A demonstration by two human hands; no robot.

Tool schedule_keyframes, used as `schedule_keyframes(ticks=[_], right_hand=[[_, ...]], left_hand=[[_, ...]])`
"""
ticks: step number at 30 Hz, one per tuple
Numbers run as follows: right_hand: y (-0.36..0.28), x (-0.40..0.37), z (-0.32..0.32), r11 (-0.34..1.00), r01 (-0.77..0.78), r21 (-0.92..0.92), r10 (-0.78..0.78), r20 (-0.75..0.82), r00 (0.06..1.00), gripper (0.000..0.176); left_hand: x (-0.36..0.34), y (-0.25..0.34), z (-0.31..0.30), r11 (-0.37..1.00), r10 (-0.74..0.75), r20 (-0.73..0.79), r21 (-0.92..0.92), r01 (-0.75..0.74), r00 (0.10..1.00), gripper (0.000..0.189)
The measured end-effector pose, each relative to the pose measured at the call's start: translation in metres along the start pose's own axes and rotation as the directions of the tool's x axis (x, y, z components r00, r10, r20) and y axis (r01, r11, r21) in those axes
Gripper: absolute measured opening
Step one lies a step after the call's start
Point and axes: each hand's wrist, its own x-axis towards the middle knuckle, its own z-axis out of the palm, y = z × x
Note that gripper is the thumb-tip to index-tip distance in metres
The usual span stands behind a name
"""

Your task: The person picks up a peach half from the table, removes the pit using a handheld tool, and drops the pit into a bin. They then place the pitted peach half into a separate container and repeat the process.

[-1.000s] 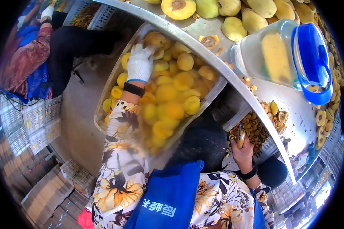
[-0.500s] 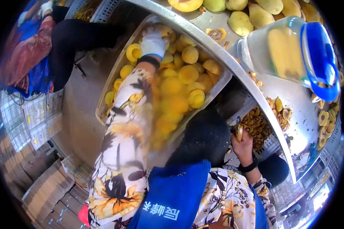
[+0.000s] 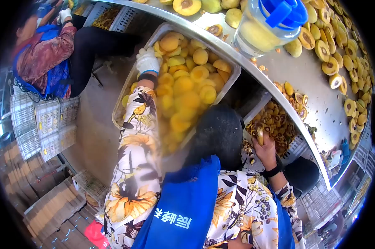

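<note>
My left hand, in a white glove, curls over the left rim of a metal tray. The tray is heaped with peeled yellow peach halves and sits below the edge of the steel table. My right hand is bare and closed around a small yellow-handled tool. It hangs just beside a white basket of peach pits and scraps under the table edge.
A clear jar with a blue lid stands on the table among whole and halved peaches. Another person in a patterned top sits at the upper left. White crates and cardboard boxes line the left.
My left hand has moved from among the peach halves to the tray's left rim. My right hand has stayed by the pit basket with the tool. The view has shifted, with the jar now further up.
</note>
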Motion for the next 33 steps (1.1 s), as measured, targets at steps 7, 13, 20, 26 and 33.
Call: schedule_keyframes(ticks=[7, 13, 20, 26, 33], right_hand=[[0.013, 0.000, 0.009, 0.963, 0.255, -0.087, -0.261, -0.068, 0.963, 0.021], [0.005, 0.003, 0.002, 0.951, 0.302, -0.064, -0.306, -0.057, 0.950, 0.022], [0.011, -0.001, -0.009, 0.962, 0.247, -0.119, -0.257, -0.084, 0.963, 0.021], [0.002, 0.004, 0.001, 0.969, 0.233, -0.080, -0.237, -0.045, 0.971, 0.022], [0.000, -0.009, -0.015, 0.909, 0.382, -0.168, -0.399, -0.083, 0.913, 0.024]], left_hand=[[-0.003, 0.050, -0.031, 0.994, 0.081, -0.220, -0.052, -0.094, 0.972, 0.023], [0.030, 0.095, 0.023, 0.881, 0.473, -0.268, 0.174, -0.441, 0.839, 0.040], [-0.018, 0.101, -0.001, 0.923, 0.348, 0.077, -0.204, -0.327, 0.934, 0.034], [0.030, 0.125, 0.012, 0.951, 0.303, 0.103, -0.090, -0.294, 0.947, 0.024], [0.021, 0.090, -0.011, 0.865, 0.411, -0.112, -0.264, -0.426, 0.905, 0.027]])
